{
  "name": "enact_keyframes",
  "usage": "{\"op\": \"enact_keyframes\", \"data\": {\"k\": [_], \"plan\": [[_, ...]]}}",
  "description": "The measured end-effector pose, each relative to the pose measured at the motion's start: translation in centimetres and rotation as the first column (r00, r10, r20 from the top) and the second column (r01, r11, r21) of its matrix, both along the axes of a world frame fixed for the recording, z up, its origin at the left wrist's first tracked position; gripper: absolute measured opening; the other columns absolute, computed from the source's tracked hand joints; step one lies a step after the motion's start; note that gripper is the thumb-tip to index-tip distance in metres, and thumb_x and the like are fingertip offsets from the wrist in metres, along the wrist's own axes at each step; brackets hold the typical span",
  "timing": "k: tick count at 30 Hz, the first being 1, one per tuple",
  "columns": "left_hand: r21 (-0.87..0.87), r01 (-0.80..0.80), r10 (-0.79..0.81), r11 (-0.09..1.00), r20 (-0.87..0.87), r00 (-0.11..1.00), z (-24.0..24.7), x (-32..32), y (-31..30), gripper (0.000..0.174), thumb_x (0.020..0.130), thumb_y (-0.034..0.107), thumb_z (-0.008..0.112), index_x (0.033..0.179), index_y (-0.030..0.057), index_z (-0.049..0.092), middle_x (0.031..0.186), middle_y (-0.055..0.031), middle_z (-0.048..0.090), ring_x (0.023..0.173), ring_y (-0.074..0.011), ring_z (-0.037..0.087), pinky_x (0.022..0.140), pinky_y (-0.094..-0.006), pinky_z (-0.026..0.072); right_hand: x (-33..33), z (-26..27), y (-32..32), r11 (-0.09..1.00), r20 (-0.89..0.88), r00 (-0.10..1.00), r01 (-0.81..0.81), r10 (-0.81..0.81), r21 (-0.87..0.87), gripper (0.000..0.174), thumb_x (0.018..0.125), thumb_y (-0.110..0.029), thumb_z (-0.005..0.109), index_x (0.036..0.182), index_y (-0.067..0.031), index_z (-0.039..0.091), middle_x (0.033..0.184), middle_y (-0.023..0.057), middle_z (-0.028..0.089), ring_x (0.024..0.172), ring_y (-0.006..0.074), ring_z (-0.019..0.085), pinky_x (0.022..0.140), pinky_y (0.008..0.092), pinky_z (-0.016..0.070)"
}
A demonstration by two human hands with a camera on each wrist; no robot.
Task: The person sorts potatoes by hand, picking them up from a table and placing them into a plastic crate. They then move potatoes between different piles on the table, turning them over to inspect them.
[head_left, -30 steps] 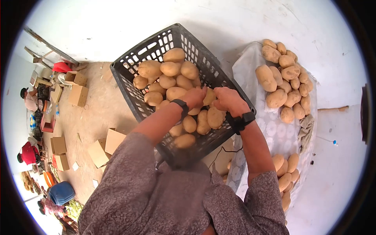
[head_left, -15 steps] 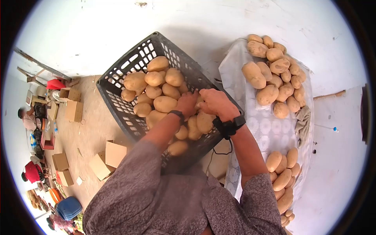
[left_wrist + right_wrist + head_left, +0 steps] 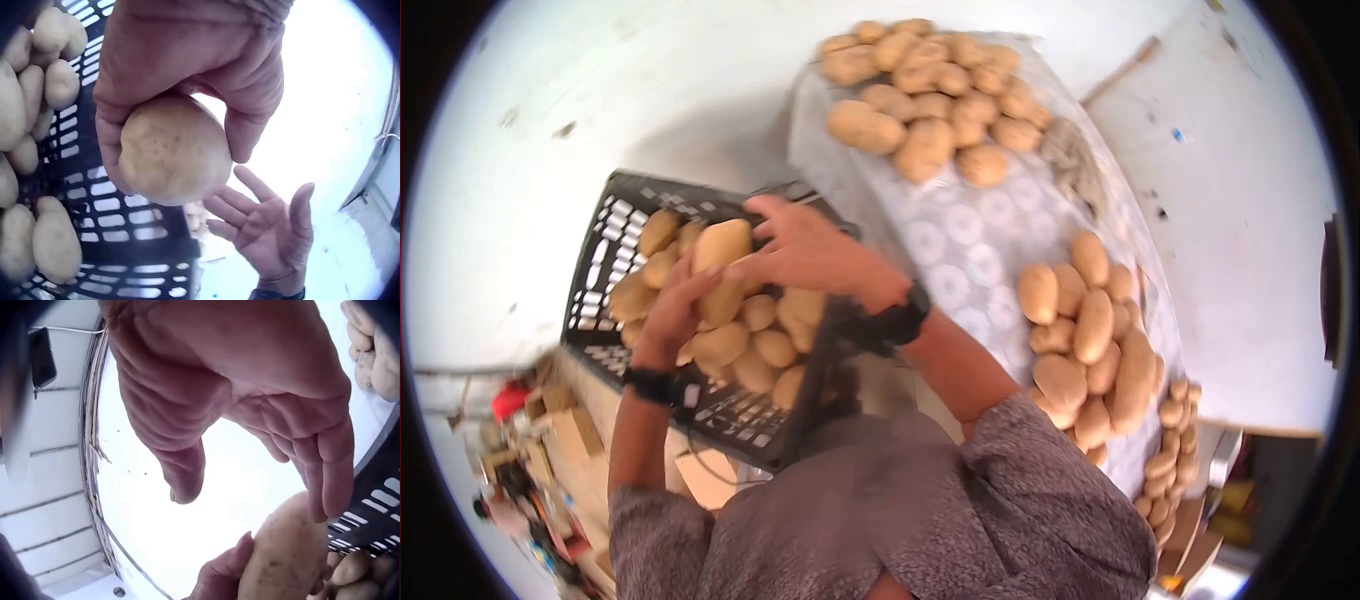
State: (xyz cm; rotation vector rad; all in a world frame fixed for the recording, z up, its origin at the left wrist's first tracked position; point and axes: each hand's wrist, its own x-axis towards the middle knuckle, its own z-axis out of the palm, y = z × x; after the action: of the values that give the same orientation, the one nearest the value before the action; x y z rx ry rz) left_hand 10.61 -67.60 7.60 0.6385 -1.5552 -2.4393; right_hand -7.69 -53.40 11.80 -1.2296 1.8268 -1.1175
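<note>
My left hand (image 3: 672,312) grips a tan potato (image 3: 175,150) between thumb and fingers, above the black plastic crate (image 3: 590,345). The right hand (image 3: 815,250) is spread with its palm towards that potato, and nothing is in its grasp. In the right wrist view its fingertips (image 3: 337,509) come right at the potato's upper end, while the thumb stands well apart. Beneath the hands, the slotted crate holds several loose potatoes (image 3: 775,348), partly hidden by the left hand.
To the right of the crate, a plastic-covered surface (image 3: 950,250) bears one potato heap (image 3: 925,150) at the far end and another (image 3: 1095,325) nearer. A crumpled cloth (image 3: 1075,165) lies at its edge. Cardboard boxes (image 3: 575,435) stand on the floor at left.
The head view has swung right, so the crate now appears lower left. My hands, earlier close together among the potatoes, have separated; the left holds up a potato and the right has spread its fingers.
</note>
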Motion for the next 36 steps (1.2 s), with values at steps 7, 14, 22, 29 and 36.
{"op": "enact_keyframes", "data": {"k": [7,14,22,29,36], "plan": [[-0.154,0.131,-0.139,0.979,-0.043,0.989,4.6,-3.6,7.0,0.060,0.088,0.014,0.058,0.141,-0.0025,0.036,0.132,-0.0133,0.051,0.120,-0.0205,0.052,0.101,-0.0325,0.0422,0.2,0.4,8.1,0.977,0.255,0.961,0.147,-0.104,-0.154,0.078,0.079,-0.028,0.074,0.138,0.0071,0.038,0.113,0.0225,0.063,0.096,0.0228,0.064,0.078,0.0310,0.0521],[-0.206,0.433,-0.422,0.878,0.096,0.902,4.4,-10.1,16.1,0.071,0.083,0.002,0.059,0.147,-0.0012,0.027,0.134,-0.0150,0.050,0.120,-0.0208,0.052,0.101,-0.0338,0.0430,-1.8,-1.1,19.1,0.878,0.071,0.878,0.476,-0.472,-0.047,0.062,0.077,-0.029,0.071,0.123,0.0072,0.048,0.105,0.0272,0.062,0.100,0.0401,0.061,0.086,0.0425,0.0477],[-0.397,0.651,-0.666,0.647,0.122,0.736,-4.4,-16.5,25.8,0.084,0.079,0.004,0.068,0.149,0.0006,0.022,0.130,-0.0154,0.051,0.120,-0.0204,0.051,0.100,-0.0347,0.0423,-2.6,-4.5,30.2,0.694,-0.155,0.702,0.711,-0.695,0.115,0.046,0.077,-0.028,0.069,0.105,0.0054,0.054,0.100,0.0271,0.064,0.097,0.0407,0.062,0.083,0.0447,0.0480],[-0.605,0.679,-0.710,0.417,0.249,0.658,-8.4,-18.2,29.2,0.083,0.078,0.004,0.067,0.149,0.0048,0.025,0.124,-0.0145,0.055,0.114,-0.0232,0.054,0.098,-0.0359,0.0436,-2.3,-6.5,33.4,0.627,-0.240,0.659,0.753,-0.713,0.202,0.042,0.080,-0.026,0.064,0.107,0.0052,0.058,0.102,0.0272,0.064,0.100,0.0408,0.061,0.086,0.0462,0.0478],[-0.809,0.478,-0.631,0.341,0.179,0.755,-10.1,-17.3,28.4,0.080,0.077,0.010,0.069,0.146,0.0071,0.030,0.120,-0.0213,0.055,0.113,-0.0368,0.054,0.099,-0.0380,0.0430,-1.8,-5.2,33.4,0.625,-0.238,0.710,0.699,-0.663,0.348,0.042,0.083,-0.029,0.064,0.108,0.0040,0.060,0.103,0.0256,0.065,0.100,0.0396,0.061,0.085,0.0467,0.0477]]}}
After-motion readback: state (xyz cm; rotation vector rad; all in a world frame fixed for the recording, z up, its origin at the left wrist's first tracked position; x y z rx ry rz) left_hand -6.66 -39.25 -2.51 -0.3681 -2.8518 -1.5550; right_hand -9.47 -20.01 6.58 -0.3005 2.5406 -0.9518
